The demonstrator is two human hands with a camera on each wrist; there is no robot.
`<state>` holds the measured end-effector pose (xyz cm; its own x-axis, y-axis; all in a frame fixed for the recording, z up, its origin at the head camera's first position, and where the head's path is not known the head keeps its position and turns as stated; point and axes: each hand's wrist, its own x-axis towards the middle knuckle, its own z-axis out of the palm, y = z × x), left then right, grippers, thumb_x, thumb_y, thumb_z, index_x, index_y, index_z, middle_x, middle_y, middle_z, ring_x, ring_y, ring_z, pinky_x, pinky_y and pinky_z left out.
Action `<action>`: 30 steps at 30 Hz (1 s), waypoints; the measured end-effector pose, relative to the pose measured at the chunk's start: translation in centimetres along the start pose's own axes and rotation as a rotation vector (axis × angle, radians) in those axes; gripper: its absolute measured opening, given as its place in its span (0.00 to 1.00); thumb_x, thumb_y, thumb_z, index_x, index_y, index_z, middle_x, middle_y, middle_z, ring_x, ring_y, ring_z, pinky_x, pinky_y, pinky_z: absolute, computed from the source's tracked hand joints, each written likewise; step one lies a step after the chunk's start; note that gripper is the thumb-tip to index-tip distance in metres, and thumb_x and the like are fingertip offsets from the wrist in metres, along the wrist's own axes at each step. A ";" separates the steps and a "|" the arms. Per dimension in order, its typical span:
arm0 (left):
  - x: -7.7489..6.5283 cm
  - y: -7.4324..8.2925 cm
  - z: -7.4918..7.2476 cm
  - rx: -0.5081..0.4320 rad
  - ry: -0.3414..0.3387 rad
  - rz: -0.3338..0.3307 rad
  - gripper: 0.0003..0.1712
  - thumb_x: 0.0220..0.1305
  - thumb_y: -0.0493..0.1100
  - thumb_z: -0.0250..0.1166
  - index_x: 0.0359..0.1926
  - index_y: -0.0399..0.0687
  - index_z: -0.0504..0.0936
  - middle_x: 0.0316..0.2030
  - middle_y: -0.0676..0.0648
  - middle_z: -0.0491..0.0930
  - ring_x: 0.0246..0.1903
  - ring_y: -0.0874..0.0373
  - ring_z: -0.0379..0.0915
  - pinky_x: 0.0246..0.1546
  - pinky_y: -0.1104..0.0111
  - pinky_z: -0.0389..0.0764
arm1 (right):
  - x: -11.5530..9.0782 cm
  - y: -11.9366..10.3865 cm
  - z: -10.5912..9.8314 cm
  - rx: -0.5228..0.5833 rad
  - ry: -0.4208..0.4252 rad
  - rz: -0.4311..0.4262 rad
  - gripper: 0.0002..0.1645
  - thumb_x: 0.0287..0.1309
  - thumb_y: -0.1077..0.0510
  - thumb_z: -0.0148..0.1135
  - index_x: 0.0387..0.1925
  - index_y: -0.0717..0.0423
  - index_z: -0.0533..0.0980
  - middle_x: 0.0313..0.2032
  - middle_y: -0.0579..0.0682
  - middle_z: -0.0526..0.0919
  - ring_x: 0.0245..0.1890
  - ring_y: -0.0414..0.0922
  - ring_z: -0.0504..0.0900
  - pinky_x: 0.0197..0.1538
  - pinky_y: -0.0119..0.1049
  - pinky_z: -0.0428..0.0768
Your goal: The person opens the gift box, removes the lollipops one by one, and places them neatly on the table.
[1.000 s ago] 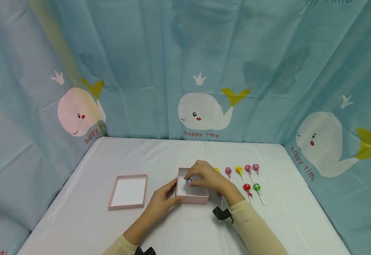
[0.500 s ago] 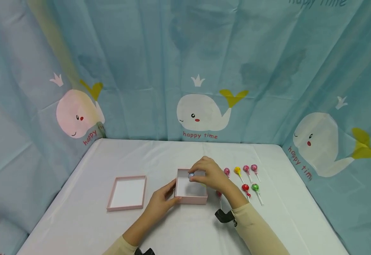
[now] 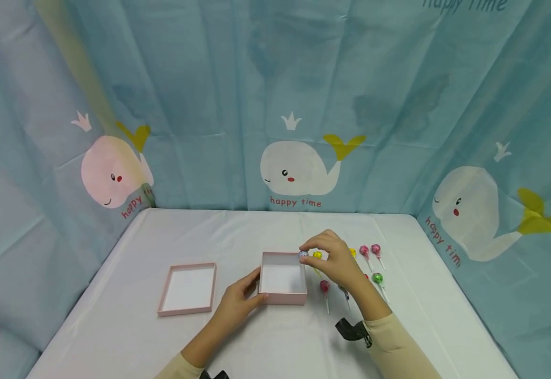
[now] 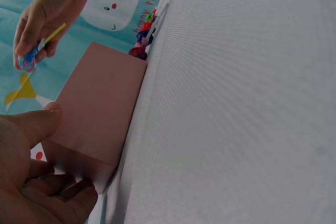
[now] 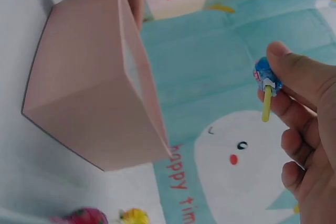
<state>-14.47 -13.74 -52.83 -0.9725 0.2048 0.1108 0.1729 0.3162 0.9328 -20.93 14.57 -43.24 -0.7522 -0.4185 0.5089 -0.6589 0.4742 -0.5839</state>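
Observation:
My left hand (image 3: 237, 297) grips the left side of an open pink box (image 3: 282, 299), thumb near the front corner and fingers along the side wall. The box's white inside shows bare in the head view. Beyond its right rim, my right hand (image 3: 337, 260) pinches a blue-wrapped lollipop (image 5: 268, 74) by its head between thumb and fingertips. In the right wrist view its short yellow stick (image 5: 266, 106) points down. The left wrist view has this hand and lollipop raised above the box.
A shallow pink lid (image 3: 190, 287) lies to the left, white inside up. Right of the box lie several lollipops, among them a dark red one (image 3: 324, 286), a yellow one (image 3: 317, 255), a green one (image 3: 377, 278) and a pink one (image 3: 376, 249); the right arm covers some.
From inside the box, the right hand has lifted the blue lollipop up and moved right past the rim. Lollipops behind the hand have come into view. The left hand keeps its hold.

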 end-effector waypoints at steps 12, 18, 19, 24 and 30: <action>0.1 -0.1 0.0 -0.013 0.002 -0.007 0.46 0.63 0.47 0.75 0.77 0.43 0.64 0.75 0.44 0.65 0.74 0.47 0.61 0.71 0.59 0.68 | -2.9 1.0 -3.8 -0.014 0.156 -0.010 0.16 0.51 0.59 0.81 0.43 0.45 0.88 0.42 0.41 0.88 0.48 0.40 0.76 0.49 0.31 0.77; 0.0 -0.1 0.1 -0.008 0.001 -0.003 0.47 0.62 0.48 0.75 0.77 0.42 0.64 0.74 0.43 0.65 0.74 0.47 0.61 0.71 0.60 0.69 | -4.9 2.1 -6.0 0.005 0.199 0.098 0.16 0.54 0.60 0.78 0.44 0.42 0.87 0.44 0.41 0.88 0.45 0.36 0.75 0.45 0.28 0.76; 0.0 -0.1 0.1 -0.009 0.004 -0.002 0.47 0.62 0.48 0.75 0.77 0.42 0.64 0.74 0.43 0.65 0.74 0.47 0.61 0.71 0.60 0.69 | -5.2 2.1 -6.4 0.006 0.209 0.116 0.15 0.55 0.61 0.78 0.44 0.42 0.87 0.44 0.41 0.87 0.45 0.36 0.75 0.44 0.28 0.76; -0.1 -0.1 0.1 -0.008 0.016 -0.007 0.46 0.62 0.47 0.75 0.76 0.44 0.65 0.74 0.43 0.66 0.74 0.47 0.62 0.71 0.60 0.69 | -6.7 2.9 -8.2 -0.028 0.277 0.190 0.13 0.58 0.61 0.75 0.45 0.45 0.87 0.43 0.42 0.85 0.44 0.41 0.74 0.45 0.23 0.74; -0.1 0.3 0.1 -0.002 0.014 -0.008 0.45 0.62 0.46 0.75 0.76 0.44 0.65 0.74 0.44 0.66 0.74 0.47 0.61 0.71 0.59 0.69 | -8.6 4.3 -9.5 -0.085 0.345 0.295 0.12 0.60 0.60 0.74 0.46 0.49 0.87 0.44 0.45 0.82 0.44 0.40 0.71 0.46 0.22 0.70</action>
<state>-14.34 -13.62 -52.62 -0.9759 0.1892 0.1085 0.1651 0.3156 0.9344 -17.32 27.64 -44.13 -0.8550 0.0194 0.5182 -0.4037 0.6024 -0.6886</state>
